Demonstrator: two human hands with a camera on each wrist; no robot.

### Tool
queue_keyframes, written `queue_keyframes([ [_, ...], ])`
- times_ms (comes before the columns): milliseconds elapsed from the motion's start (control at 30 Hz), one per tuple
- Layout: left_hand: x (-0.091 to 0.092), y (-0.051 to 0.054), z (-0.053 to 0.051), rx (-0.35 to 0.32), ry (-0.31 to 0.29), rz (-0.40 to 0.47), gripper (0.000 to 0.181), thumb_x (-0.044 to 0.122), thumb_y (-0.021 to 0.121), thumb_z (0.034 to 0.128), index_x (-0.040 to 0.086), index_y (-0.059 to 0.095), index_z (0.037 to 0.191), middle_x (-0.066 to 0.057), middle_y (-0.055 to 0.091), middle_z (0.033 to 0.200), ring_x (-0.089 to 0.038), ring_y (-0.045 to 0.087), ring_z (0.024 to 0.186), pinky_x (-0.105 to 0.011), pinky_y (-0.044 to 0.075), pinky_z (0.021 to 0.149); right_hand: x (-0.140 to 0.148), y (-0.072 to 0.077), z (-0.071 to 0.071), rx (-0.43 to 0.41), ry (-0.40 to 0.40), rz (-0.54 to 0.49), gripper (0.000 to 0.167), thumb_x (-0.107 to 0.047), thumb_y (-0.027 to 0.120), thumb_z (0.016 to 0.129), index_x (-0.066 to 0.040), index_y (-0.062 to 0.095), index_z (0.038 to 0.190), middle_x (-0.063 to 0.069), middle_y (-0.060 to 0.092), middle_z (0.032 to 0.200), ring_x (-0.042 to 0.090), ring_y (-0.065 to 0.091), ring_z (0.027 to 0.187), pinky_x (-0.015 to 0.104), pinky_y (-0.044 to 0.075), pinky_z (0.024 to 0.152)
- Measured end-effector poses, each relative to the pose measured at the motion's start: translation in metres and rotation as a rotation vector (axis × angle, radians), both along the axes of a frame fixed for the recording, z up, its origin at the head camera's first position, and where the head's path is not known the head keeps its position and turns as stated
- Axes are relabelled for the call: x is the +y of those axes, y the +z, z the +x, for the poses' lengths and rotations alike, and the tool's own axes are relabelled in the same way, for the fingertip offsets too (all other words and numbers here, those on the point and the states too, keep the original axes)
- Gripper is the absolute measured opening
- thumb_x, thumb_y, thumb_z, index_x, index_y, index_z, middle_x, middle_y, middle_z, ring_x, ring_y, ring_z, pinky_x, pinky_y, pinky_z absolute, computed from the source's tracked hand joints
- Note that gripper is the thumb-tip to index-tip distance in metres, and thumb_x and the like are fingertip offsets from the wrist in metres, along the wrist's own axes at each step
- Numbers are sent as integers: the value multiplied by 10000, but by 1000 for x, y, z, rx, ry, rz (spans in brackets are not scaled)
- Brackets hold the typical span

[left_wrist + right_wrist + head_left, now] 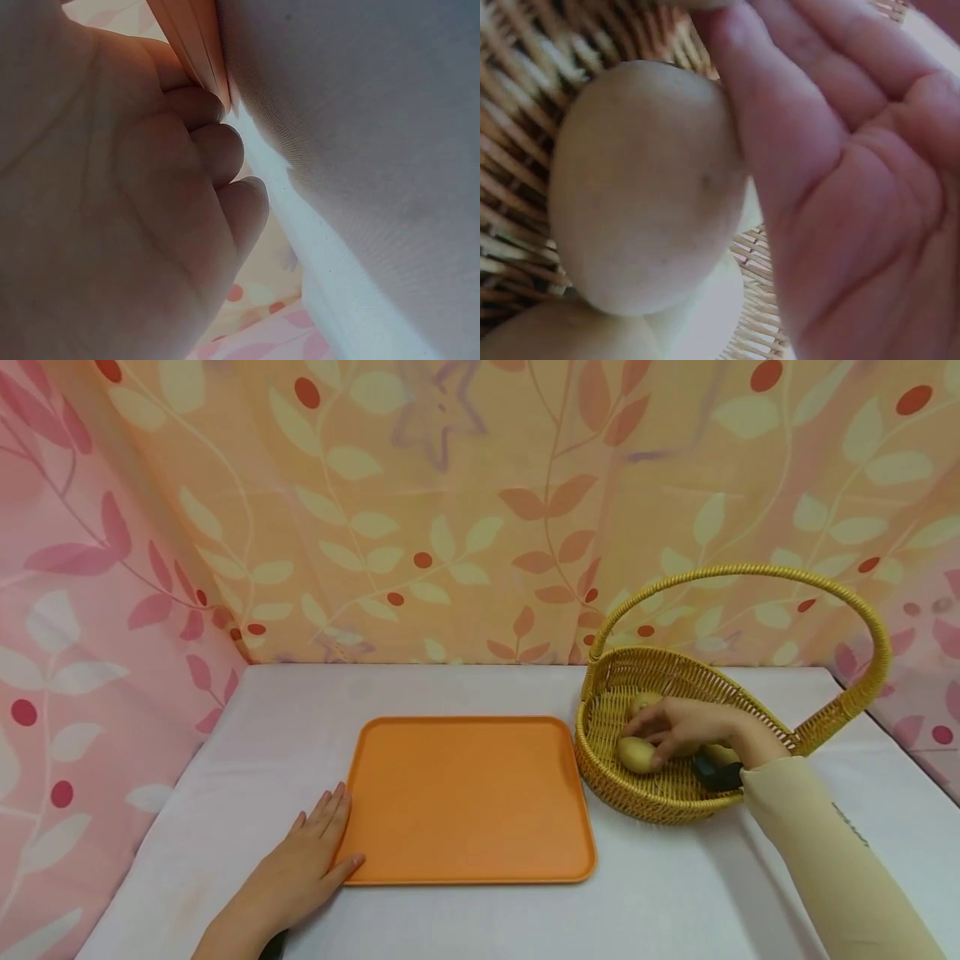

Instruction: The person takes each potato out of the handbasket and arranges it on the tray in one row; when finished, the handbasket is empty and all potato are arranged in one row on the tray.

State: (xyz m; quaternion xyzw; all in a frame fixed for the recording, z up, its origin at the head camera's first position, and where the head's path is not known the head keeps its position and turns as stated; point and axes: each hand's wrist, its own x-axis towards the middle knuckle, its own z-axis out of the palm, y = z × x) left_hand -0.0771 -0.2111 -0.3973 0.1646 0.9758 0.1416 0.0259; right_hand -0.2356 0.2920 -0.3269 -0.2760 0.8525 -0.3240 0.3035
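An orange tray (pixel 465 802) lies flat on the white-covered table. My left hand (pixel 300 860) rests at its left edge, fingers stretched along the rim and thumb near the front-left corner; in the left wrist view the fingertips (pixel 217 154) touch the tray's side (pixel 196 45). Inside the wicker basket (pixel 637 806) my right hand (pixel 690 727) pinches a potato (pixel 636 755) between thumb and fingers. Behind it sits another potato (pixel 645 702). The right wrist view shows a large potato (pixel 645 187) beside the thumb, with more below it.
The basket's tall hoop handle (pixel 750 570) arches above the right hand and forearm. Behind the table hangs a leaf-patterned cloth (pixel 450 527), with a pink one (pixel 97 635) at the left side.
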Motion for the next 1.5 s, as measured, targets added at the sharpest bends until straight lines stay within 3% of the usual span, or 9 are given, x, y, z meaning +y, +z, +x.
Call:
queue_keyframes([
  [167,-1,0,1,24,-2,-7,707,306,612,913,-110,326,1408,-240,279,1489,-411,254,1362,-614,240,1037,-6,0,3,32,53,42,566,-198,807,736,19,605,1218,134,609,1200,291,555,1121,293,469,895],
  [300,-2,-1,1,73,-12,-24,648,227,604,922,-110,334,1405,-235,302,1480,-397,290,1350,-602,270,1029,-8,-1,4,-16,53,17,555,-136,795,743,60,584,1217,149,610,1188,256,557,1097,300,471,882],
  [433,-2,-3,1,74,-14,-19,605,176,581,934,-99,330,1412,-229,292,1485,-389,290,1351,-598,271,1031,-7,-2,5,-19,35,16,533,-134,793,747,71,595,1197,143,634,1153,228,584,1067,281,484,862],
  [767,2,0,-2,14,-6,29,585,156,548,952,-90,307,1425,-228,261,1496,-384,250,1367,-599,239,1044,-3,3,9,167,-41,20,550,-243,819,721,11,644,1176,115,641,1143,272,593,1052,338,492,865],
  [933,2,2,1,-5,-2,44,595,165,542,957,-88,289,1433,-230,254,1499,-379,242,1372,-598,236,1046,-4,11,17,230,-123,-55,559,-246,813,736,-17,631,1212,147,621,1193,145,606,1026,284,502,835],
  [1100,0,2,1,10,-7,32,609,179,544,957,-87,280,1437,-228,252,1501,-377,243,1373,-594,247,1044,-7,24,30,268,-202,-220,511,-114,765,789,-6,591,1257,83,643,1187,78,620,1006,212,501,802],
  [1300,0,1,0,22,-12,21,610,182,544,957,-87,280,1437,-230,255,1499,-375,248,1371,-587,256,1044,-10,30,46,257,-285,-359,523,-17,716,817,26,534,1305,-127,596,1218,46,605,1043,235,522,796],
  [1500,0,-1,2,3,0,19,617,186,538,961,-78,263,1446,-227,246,1504,-373,240,1375,-589,250,1047,-12,28,57,272,-408,-462,528,62,696,805,-34,559,1306,-77,592,1243,85,638,995,240,536,756],
])
